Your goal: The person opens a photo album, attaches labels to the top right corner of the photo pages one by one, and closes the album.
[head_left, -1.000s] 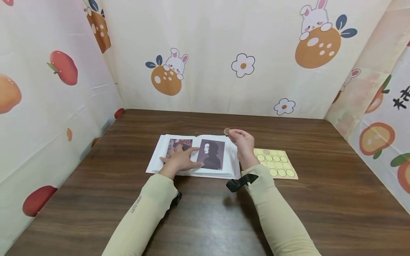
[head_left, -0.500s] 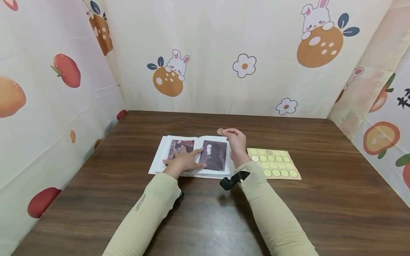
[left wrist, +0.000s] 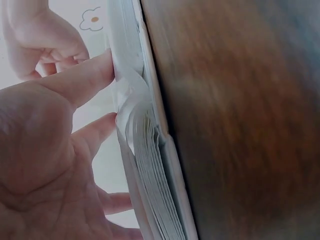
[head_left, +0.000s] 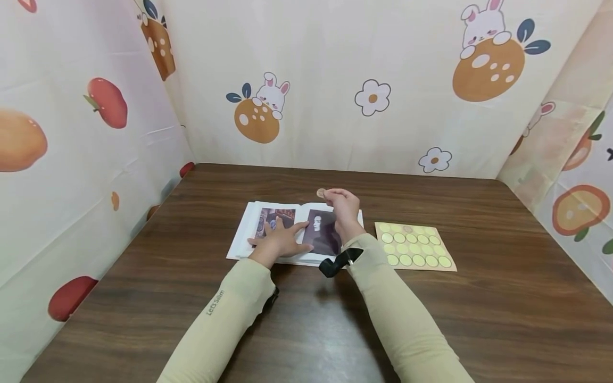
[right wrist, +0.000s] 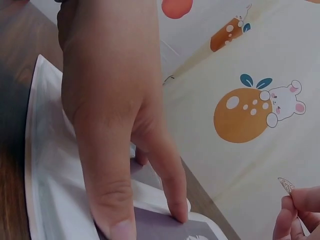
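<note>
An open photo album [head_left: 238, 248] lies on the table with a picture on each page. My left hand [head_left: 279, 242] is spread over it, fingertips on the left-hand picture [head_left: 287, 214] and close to the middle fold. In the left wrist view, the thumb and fingers [left wrist: 97, 132] touch the page surface. Above the right page, my right hand [head_left: 344, 210] pinches a small round sticker [head_left: 321, 193] between thumb and fingertips. The right wrist view shows the sticker [right wrist: 286, 185] edge-tilted, with a fine pattern. Part of the dark portrait [head_left: 321, 234] is hidden behind my right hand.
A sheet of round yellow stickers [head_left: 415, 247] lies right of the album, with one paler, brownish spot in its top row. Patterned curtains [head_left: 325, 133] stand behind the brown table [head_left: 306, 330] and along both sides.
My right hand has moved left with the sticker, from the album's right edge to over the right page. More of the yellow sheet shows. My left hand stays on the album.
</note>
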`<state>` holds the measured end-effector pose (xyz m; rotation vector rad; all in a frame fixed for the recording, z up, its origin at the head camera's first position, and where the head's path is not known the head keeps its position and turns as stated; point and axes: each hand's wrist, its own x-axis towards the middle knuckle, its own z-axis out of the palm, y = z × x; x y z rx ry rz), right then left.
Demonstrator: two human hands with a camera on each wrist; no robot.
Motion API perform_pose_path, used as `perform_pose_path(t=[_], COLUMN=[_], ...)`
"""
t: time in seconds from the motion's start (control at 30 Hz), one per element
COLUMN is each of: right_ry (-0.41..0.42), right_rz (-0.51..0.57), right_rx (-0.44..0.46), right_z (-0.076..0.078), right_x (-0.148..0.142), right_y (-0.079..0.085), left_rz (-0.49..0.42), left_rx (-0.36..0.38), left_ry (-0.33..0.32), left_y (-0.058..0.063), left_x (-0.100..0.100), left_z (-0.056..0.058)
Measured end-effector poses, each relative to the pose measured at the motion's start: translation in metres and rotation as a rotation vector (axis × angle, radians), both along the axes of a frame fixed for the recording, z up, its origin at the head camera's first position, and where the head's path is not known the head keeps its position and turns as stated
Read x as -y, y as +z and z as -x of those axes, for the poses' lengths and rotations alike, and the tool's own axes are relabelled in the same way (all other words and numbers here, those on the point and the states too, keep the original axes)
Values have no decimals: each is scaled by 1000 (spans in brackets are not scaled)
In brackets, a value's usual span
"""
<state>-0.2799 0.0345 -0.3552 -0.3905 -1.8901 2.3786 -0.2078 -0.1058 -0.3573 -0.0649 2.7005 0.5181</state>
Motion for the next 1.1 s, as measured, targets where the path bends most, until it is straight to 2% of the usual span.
perform_pose_path(t=[0.4,0.57,0.77,0.9,1.1], right_ry=[75,115,151,166,189], right_rz=[-45,-75,-108,-100,-98], right_rx=[67,107,110,134,155], right_z=[8,13,18,22,26], right_x=[13,17,21,25,30], right_y=[-1,-3,-4,-7,-10], left_rz=[-5,3,4,18,-8], left_rx=[-14,-18,-39,-60,-27], left_ry=[18,15,24,5,-52], left_y=[3,0,-5,-7,-2], left_x=[-1,-2,0,1,10], left_z=[-1,-1,-2,-3,-4])
